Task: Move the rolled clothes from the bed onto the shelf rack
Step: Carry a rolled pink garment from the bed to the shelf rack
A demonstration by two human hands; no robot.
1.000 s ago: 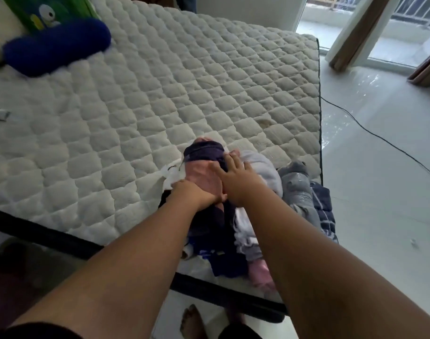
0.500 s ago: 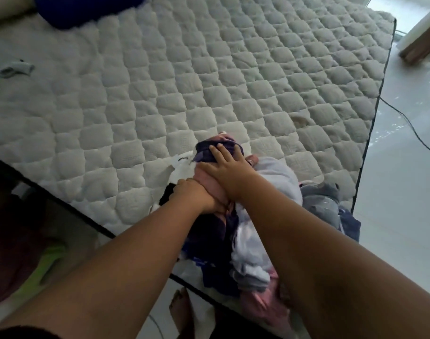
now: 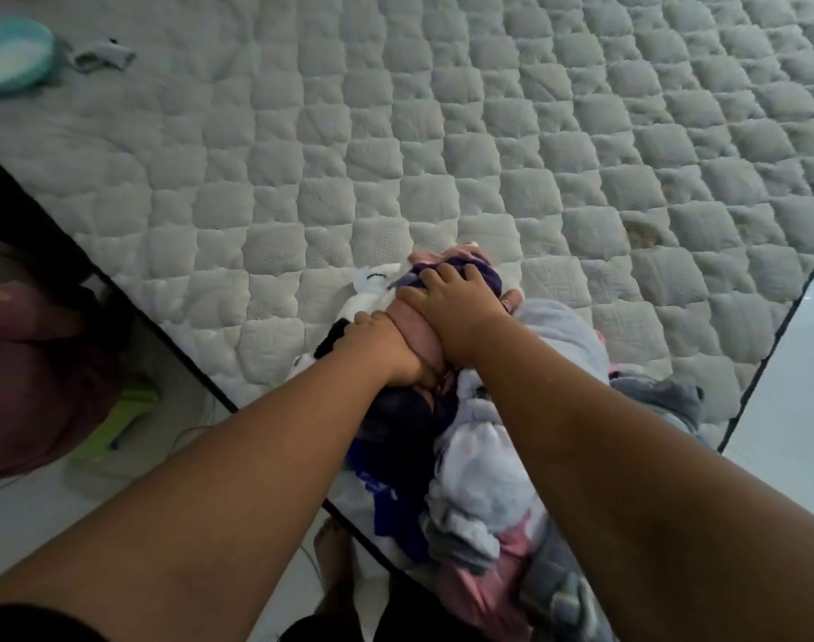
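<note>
Both bare arms are reaching forward and converging, wrists almost touching. The right hand [image 3: 456, 312] is lying palm-down, its fingers curling over the rolled clothes [image 3: 486, 276]. The left hand [image 3: 384, 349] is pressing in just beside it, seemingly gripping the same clothes, though its fingers are mostly hidden.

Home bedroom: big quilted bed [image 3: 396, 155] w/ bare mattress fills most of view; heap of clothes [image 3: 479, 479] on its near corner, pale glossy floor [image 3: 789, 410] right of bed, bare foot [image 3: 333, 549] by its near edge.
</note>
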